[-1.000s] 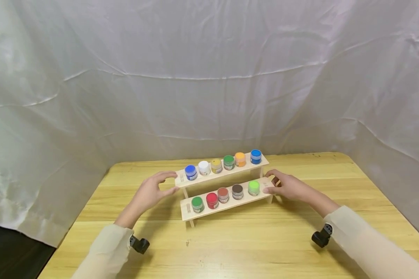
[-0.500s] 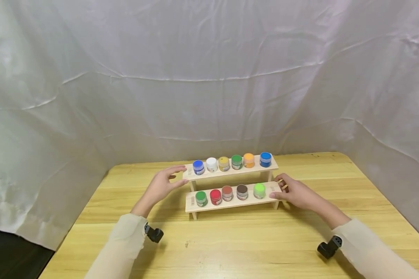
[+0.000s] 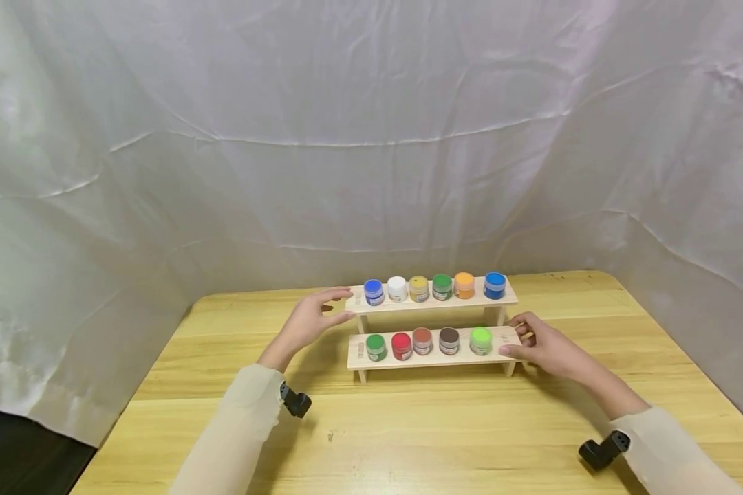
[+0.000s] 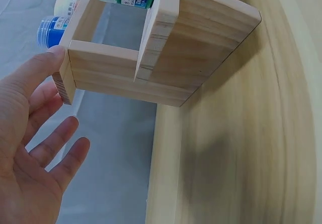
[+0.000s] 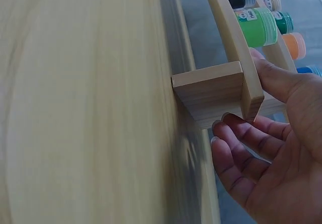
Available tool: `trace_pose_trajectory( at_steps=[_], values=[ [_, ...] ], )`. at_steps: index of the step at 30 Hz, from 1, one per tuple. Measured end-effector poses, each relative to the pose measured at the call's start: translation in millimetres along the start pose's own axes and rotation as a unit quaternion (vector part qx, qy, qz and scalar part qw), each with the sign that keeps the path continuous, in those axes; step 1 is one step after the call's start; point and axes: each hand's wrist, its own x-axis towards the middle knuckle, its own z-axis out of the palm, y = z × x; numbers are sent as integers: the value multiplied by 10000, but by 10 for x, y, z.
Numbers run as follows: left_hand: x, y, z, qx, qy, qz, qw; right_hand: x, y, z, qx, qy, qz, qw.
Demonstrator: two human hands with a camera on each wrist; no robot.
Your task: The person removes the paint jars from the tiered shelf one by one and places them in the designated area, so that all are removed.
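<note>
A two-tier wooden rack (image 3: 433, 362) stands on the table, bearing small paint jars on both tiers. My left hand (image 3: 312, 320) grips the upper tier's left end; in the left wrist view the thumb (image 4: 50, 58) presses its edge and the lower fingers are spread. At the lower tier's right end, my right hand (image 3: 547, 347) holds the board, thumb on top and fingers below. The upper row runs from a blue jar (image 3: 374, 292) and a white jar (image 3: 397, 289) to another blue jar (image 3: 494, 285). Below are green (image 3: 375, 347), red (image 3: 401, 346), brown and light green jars (image 3: 481, 340).
The wooden table (image 3: 433, 440) extends in front of the rack and to both sides. A pale grey cloth (image 3: 371, 199) hangs behind it and along the sides. Small black cameras (image 3: 295, 400) are strapped at both sleeves.
Both hands have shifted the rack to the right. Its angle has also turned, so its tiers now lie nearly parallel to the table's back edge. The jars stay in their rows.
</note>
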Motion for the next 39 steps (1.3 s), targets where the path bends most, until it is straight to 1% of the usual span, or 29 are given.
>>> trace_pose_trajectory(
  at_steps=[4, 9, 13, 16, 18, 21, 24, 27, 29, 32, 35, 39],
  values=[
    [-6, 20, 5, -115, -7, -52, 9999, -2, 32, 6, 177, -41, 14, 9998],
    [-20, 18, 13, -307, 47, -274, 9991, 8, 39, -1, 278, -113, -27, 9995],
    [17, 11, 65, -420, 59, -355, 9985, -22, 105, -63, 359, 20, -61, 9993],
    [16, -2, 78, -492, 119, -412, 9979, -33, 140, -89, 411, 60, -134, 9990],
    [4, -16, 77, -539, 173, -405, 9976, -34, 133, -90, 406, -1, -113, 9991],
    [-15, -37, 72, -577, 245, -349, 9974, -22, 99, -76, 422, -154, 20, 9990],
    [-29, -47, 74, -535, 239, -266, 9979, -13, 63, -57, 563, -328, 258, 9975],
    [-33, -55, 77, -495, 282, -158, 9983, -7, 46, -35, 693, -362, 314, 9964],
    [-39, -53, 88, -502, 366, -113, 9980, -3, 46, -24, 731, -303, 301, 9964],
    [-47, -46, 126, -637, 536, -72, 9965, 6, 61, -10, 697, -146, 303, 9970],
    [-65, -38, 186, -813, 690, -117, 9942, 8, 82, 7, 708, -30, 375, 9968],
    [-103, -43, 260, -957, 932, -142, 9909, 0, 94, 41, 871, -32, 480, 9950]
  ],
)
